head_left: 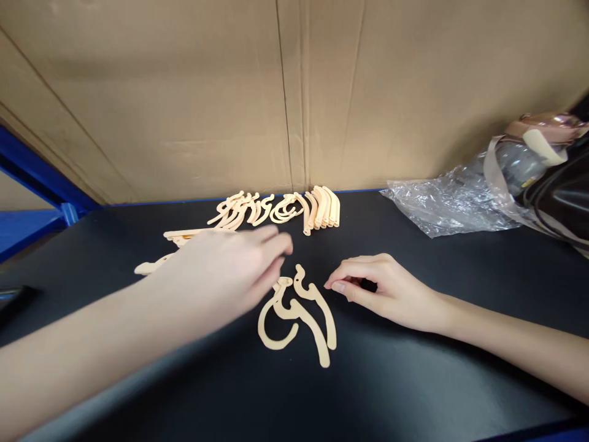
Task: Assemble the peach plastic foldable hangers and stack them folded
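Flat pale wooden cut-out pieces lie on the black table in front of me. A curved piece with a hooked top (pixel 319 301) is nearest my right hand (pixel 386 288), whose thumb and fingers are pinched together with no object visible in them. Beside it lie a similar curved piece (pixel 306 322) and a C-shaped piece (pixel 264 334), overlapping near their tops. My left hand (pixel 251 258), slightly blurred, hovers above and left of these. Its thumb and forefinger are bent with a gap between them, and I see nothing held. Its forearm crosses in front of more wooden pieces (pixel 154 265).
At the back stand a row of curved wooden pieces (pixel 326 207) and a loose group of hooked ones (pixel 239 210). Crumpled clear plastic (pixel 446 199) and a dark bag with straps (pixel 559 190) occupy the right. Behind is a cardboard wall (pixel 207 104); a blue frame (pixel 32 172) borders the left.
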Tool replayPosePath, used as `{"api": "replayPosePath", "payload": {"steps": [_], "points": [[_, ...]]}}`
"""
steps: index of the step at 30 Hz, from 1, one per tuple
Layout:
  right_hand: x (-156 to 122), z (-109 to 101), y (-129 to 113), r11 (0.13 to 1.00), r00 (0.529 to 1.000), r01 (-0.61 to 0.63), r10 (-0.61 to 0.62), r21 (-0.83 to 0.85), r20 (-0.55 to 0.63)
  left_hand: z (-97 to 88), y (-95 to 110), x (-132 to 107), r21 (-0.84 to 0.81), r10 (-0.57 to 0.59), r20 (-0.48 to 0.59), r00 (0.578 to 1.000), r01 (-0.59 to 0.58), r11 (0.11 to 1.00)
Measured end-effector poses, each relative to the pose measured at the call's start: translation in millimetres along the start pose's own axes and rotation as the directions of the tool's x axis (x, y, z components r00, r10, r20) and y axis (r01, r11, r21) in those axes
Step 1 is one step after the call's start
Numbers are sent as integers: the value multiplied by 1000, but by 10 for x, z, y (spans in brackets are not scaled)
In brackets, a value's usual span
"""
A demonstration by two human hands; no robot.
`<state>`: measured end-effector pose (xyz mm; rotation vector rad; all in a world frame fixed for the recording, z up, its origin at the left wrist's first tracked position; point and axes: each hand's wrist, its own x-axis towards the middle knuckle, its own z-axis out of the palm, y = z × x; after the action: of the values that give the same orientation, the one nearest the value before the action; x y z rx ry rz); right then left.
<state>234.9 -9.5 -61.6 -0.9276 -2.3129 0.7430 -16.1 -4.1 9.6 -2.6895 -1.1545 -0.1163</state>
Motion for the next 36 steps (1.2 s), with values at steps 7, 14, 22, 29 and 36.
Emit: {"api": "replayPosePath", "payload": {"steps": [7,14,22,29,36], "points": [[-26,-4,-1,999,999,50,-50,-17,-4,125,-103,966,2,-223,188,956,227,974],[-24,0,34,995,996,92,-92,-24,14,325,-121,1292,12,-253,286,924,260,965],[-23,-3,43,992,993,117,-117,-42,11,197,-85,1206,-39,-259,259,931,278,960],[-16,9,40,993,994,110,-110,-33,7,237,-72,1105,-75,-275,174,946,291,954],[-24,11,41,995,995,99,-98,-33,23,261,-25,933,-126,-242,151,958,261,957]]}}
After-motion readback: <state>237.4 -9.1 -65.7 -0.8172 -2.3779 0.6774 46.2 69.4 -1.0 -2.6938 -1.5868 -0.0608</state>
